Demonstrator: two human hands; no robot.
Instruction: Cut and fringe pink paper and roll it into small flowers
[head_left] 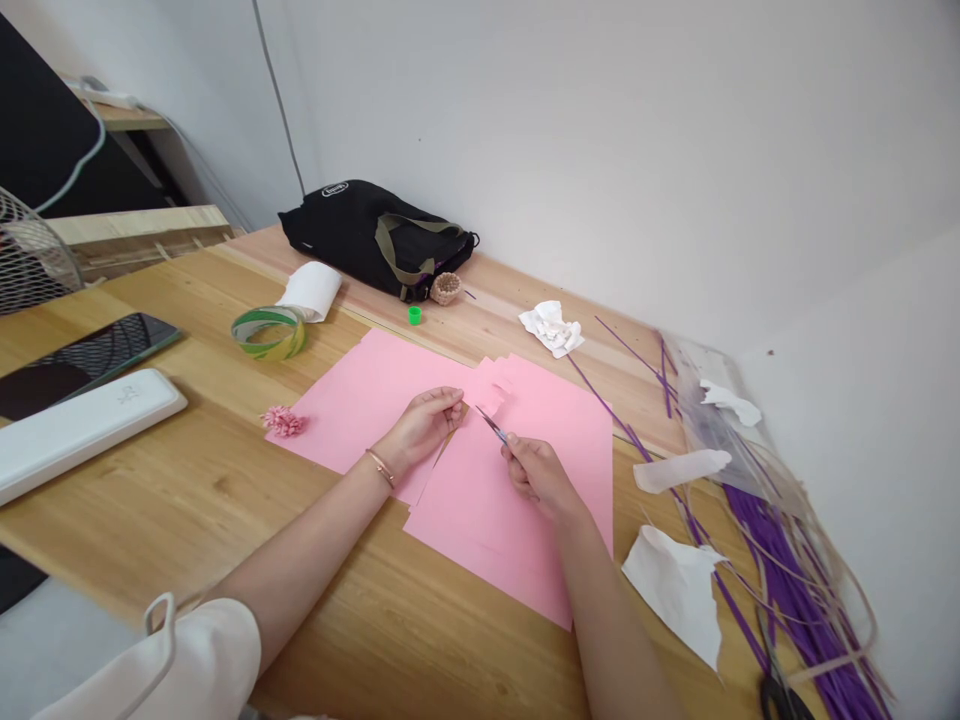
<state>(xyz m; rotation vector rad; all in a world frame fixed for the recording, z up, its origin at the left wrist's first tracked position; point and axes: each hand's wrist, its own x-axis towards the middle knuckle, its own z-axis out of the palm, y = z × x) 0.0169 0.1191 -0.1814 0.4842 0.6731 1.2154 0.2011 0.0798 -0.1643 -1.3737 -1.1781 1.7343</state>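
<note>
Small scissors (pixel 491 424) point up-left above pink sheets (pixel 517 500), their handles gripped in the right hand (pixel 541 474), while the left hand (pixel 429 424), its thumb and fingertips pinched together, faces them from a forearm slanting in over the wooden table (pixel 360 620), which stands against a pale wall (pixel 600 150).

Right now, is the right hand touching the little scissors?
Touching. The head view shows the right hand wrapped around the handle end of the scissors, blades poking out toward the left hand.
</note>
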